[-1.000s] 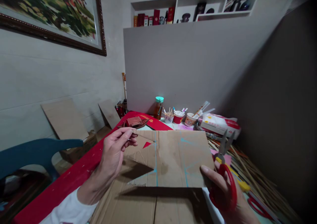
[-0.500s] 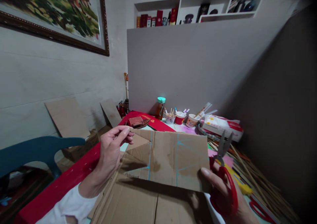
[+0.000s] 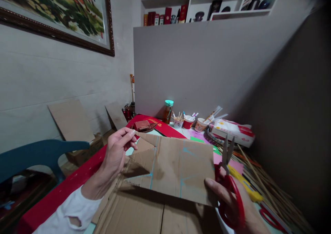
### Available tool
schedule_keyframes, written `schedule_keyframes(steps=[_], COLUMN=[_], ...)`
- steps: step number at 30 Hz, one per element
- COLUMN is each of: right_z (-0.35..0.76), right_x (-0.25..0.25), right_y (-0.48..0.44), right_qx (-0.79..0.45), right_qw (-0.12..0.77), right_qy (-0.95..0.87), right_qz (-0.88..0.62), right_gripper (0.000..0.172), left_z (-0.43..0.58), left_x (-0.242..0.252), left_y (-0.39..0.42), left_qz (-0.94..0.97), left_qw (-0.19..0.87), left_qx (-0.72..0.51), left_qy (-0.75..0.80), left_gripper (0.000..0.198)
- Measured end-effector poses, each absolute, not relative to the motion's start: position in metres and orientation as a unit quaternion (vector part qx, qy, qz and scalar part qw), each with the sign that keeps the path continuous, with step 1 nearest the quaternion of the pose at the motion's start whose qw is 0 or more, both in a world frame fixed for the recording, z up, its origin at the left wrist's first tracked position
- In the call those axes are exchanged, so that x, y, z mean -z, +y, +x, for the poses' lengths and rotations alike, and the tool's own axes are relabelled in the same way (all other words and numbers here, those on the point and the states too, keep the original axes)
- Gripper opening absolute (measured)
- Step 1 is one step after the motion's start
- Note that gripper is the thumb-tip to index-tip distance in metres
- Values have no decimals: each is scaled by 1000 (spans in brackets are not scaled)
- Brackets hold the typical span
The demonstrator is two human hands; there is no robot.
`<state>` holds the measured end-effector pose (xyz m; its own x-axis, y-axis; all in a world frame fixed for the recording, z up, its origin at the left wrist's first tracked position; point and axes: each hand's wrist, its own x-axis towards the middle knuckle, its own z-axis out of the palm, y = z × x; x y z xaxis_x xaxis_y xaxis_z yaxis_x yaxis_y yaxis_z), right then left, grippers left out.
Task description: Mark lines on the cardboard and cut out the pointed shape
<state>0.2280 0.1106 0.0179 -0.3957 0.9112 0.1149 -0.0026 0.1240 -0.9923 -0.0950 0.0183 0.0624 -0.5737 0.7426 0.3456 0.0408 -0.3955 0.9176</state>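
Note:
My left hand (image 3: pixel 116 154) pinches the upper left corner of a brown cardboard piece (image 3: pixel 168 168), at the tip of a narrow strip. Blue pen lines run across the piece, and wedge-shaped notches open on its left side. At the lower right edge, my right hand (image 3: pixel 232 192) presses the cardboard with its thumb. The same hand holds red-handled scissors (image 3: pixel 228 154), blades pointing up and slightly apart. Some of the right fingers are hidden behind the piece. Below it lies a larger cardboard sheet (image 3: pixel 137 210).
Behind stand a bottle with a turquoise lid (image 3: pixel 168 111) and cups with sticks and pens (image 3: pixel 188 122). Rightward are a tissue pack (image 3: pixel 232 132), a yellow tool (image 3: pixel 245 185) and a bundle of thin sticks (image 3: pixel 279 192). A blue chair (image 3: pixel 46 151) stands left.
The cardboard piece, still in both hands, has shifted slightly left and tilted a little, its right end lower. My right hand and the scissors moved slightly left with it.

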Motion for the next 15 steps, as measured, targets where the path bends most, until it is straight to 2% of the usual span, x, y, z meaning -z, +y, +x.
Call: schedule_keyframes(steps=[8,15], right_z=[224,220], right_x=[-18,-17], right_y=[104,104], right_qx=[-562,-571], right_qw=[410,447], right_qy=[-600,-569], right_qz=[-394,-388], right_gripper=[41,43], left_z=[-102,-114], left_x=[-57,-50], left_y=[21,26], left_qz=[398,367], left_qw=[209,186], left_qx=[-740,-753], left_qy=[500,514], left_gripper=[21,22])
